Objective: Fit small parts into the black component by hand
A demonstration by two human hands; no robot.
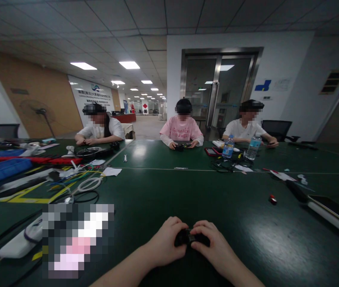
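Low in the middle of the head view, both hands hold a small dark object [191,238] just over the green table [145,199]. My left hand [169,241] has its thumb and fingers closed round the object's left end. On its right part, the thumb and fingers of my right hand [209,239] are closed as well. The object looks black, with a paler patch in the middle between my fingertips. My fingers cover much of it, so I cannot tell its exact kind.
At left lie a white power strip [22,239], cables [88,184] and blue trays [3,171]. A small red-and-black item [272,199] and a phone-like slab [336,215] are at right. Water bottles [253,148] stand farther off. Three people [181,129] sit opposite.
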